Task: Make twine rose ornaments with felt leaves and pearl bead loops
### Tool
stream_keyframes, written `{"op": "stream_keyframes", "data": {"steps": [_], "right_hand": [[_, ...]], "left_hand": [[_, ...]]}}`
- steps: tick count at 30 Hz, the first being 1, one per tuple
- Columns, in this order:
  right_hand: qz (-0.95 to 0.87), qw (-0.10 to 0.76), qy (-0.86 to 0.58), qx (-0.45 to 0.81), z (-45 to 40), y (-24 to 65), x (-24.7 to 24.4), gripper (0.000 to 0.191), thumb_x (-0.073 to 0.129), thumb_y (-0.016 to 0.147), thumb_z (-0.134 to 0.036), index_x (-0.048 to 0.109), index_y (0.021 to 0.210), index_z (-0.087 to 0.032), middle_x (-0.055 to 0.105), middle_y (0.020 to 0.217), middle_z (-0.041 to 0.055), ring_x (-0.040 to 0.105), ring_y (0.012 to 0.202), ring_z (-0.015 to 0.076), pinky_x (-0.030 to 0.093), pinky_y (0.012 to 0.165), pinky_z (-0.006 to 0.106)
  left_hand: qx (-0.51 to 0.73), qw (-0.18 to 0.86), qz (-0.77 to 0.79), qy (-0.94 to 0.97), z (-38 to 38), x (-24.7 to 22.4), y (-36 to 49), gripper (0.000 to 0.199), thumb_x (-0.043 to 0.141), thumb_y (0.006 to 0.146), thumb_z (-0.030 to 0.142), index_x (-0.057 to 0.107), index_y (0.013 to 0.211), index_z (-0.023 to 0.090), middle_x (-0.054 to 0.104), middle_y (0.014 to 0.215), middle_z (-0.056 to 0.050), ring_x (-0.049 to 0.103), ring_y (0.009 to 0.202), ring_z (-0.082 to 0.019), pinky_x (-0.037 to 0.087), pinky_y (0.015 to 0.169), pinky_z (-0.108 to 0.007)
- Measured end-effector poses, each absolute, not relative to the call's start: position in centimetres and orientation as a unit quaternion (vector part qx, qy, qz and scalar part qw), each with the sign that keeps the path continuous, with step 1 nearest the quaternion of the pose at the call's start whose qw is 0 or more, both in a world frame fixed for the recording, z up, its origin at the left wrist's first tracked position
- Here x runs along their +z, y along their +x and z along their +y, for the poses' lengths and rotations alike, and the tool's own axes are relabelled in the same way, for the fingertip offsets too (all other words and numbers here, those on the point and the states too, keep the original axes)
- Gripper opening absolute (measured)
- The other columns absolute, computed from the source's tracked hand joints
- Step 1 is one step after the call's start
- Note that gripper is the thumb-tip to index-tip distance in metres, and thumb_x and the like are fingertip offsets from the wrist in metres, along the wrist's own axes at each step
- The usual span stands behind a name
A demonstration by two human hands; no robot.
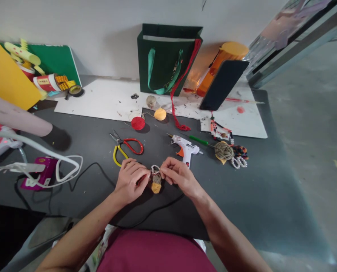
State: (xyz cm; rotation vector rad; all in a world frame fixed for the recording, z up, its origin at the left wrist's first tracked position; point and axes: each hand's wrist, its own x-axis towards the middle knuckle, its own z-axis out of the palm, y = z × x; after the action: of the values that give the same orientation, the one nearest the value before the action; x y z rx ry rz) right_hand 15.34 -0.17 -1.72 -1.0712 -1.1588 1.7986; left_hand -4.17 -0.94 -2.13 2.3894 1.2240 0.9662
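My left hand [132, 179] pinches at the left side of a small loop of silvery beads [155, 168]. From the other side, the fingertips of my right hand [179, 174] close on the same loop. Below the beads hangs a small crocheted piece [156, 184], grey-brown above and yellow at its lower end. Scissors [125, 146] with one red and one yellow handle lie open just beyond my left hand. A white glue gun [185, 149] with an orange trigger rests beyond my right hand. The fingers partly hide the loop's sides.
Yarn balls, red [138, 123], yellow [160, 114] and grey [150, 101], lie past the scissors. A crocheted flower [224, 151] and a green-handled hook [199, 140] are at right. A phone [224, 85] leans near a dark green bag [168, 60]. Cables [69, 158] cross the left side.
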Motion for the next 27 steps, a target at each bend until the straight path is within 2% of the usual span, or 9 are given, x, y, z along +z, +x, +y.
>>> {"op": "stream_keyframes", "data": {"steps": [4,8,12,15,20,22,27], "right_hand": [[-0.469,0.341,-0.46,0.673,0.0,15.5,-1.9,0.026,0.062,0.082,-0.038,0.051,0.07,-0.017,0.054,0.06,-0.0033,0.037,0.046,0.0055,0.026,0.045,0.021],[-0.488,0.324,-0.472,0.659,0.2,15.7,-2.1,0.026,0.063,0.08,-0.039,0.052,0.07,-0.017,0.056,0.062,-0.0018,0.039,0.047,0.0061,0.028,0.044,0.021],[-0.488,0.341,-0.456,0.661,0.2,15.6,-1.8,0.028,0.064,0.081,-0.042,0.053,0.072,-0.017,0.058,0.064,-0.0013,0.044,0.047,0.0061,0.032,0.044,0.021],[-0.487,0.385,-0.429,0.655,-0.1,15.2,-1.7,0.028,0.065,0.082,-0.042,0.054,0.073,-0.018,0.059,0.069,-0.0002,0.049,0.05,0.0073,0.035,0.044,0.021],[-0.512,0.431,-0.405,0.624,-0.7,14.4,-2.0,0.023,0.063,0.085,-0.039,0.054,0.076,-0.019,0.058,0.075,0.0001,0.052,0.056,0.0088,0.043,0.052,0.023],[-0.539,0.42,-0.41,0.604,-0.8,14.1,-1.8,0.021,0.062,0.086,-0.037,0.056,0.077,-0.019,0.058,0.075,0.0006,0.054,0.059,0.0101,0.044,0.055,0.024],[-0.668,0.347,-0.384,0.536,-0.1,13.8,0.5,0.017,0.061,0.087,-0.029,0.061,0.075,-0.018,0.061,0.079,0.0041,0.054,0.067,0.0128,0.043,0.057,0.025]], "left_hand": [[0.342,0.131,0.459,0.809,-1.0,-2.4,-4.4,0.014,0.054,0.086,0.013,0.056,0.073,0.018,0.066,0.068,-0.001,0.057,0.068,-0.015,0.044,0.081,-0.037],[0.327,0.122,0.468,0.812,-0.9,-2.8,-4.5,0.014,0.053,0.086,0.014,0.057,0.073,0.018,0.066,0.069,0.0,0.057,0.067,-0.014,0.043,0.085,-0.038],[0.313,0.108,0.463,0.822,-0.9,-2.7,-4.4,0.01,0.056,0.085,0.015,0.06,0.078,0.019,0.068,0.074,0.0,0.058,0.072,-0.016,0.041,0.085,-0.038],[0.324,0.104,0.44,0.831,-1.1,-2.5,-3.9,0.008,0.058,0.085,0.016,0.064,0.086,0.02,0.07,0.078,-0.001,0.057,0.074,-0.017,0.041,0.084,-0.038],[0.35,0.181,0.416,0.819,-1.4,-2.7,-3.2,0.009,0.059,0.086,0.019,0.067,0.09,0.02,0.069,0.076,-0.002,0.056,0.072,-0.015,0.04,0.073,-0.034],[0.366,0.217,0.417,0.804,-1.5,-2.9,-3.2,0.008,0.06,0.087,0.023,0.067,0.085,0.02,0.067,0.072,-0.001,0.056,0.069,-0.014,0.04,0.07,-0.033],[0.368,0.292,0.443,0.763,-1.6,-3.2,-3.5,0.024,0.059,0.086,0.028,0.061,0.064,0.018,0.064,0.063,0.001,0.056,0.061,-0.013,0.04,0.067,-0.031]]}}
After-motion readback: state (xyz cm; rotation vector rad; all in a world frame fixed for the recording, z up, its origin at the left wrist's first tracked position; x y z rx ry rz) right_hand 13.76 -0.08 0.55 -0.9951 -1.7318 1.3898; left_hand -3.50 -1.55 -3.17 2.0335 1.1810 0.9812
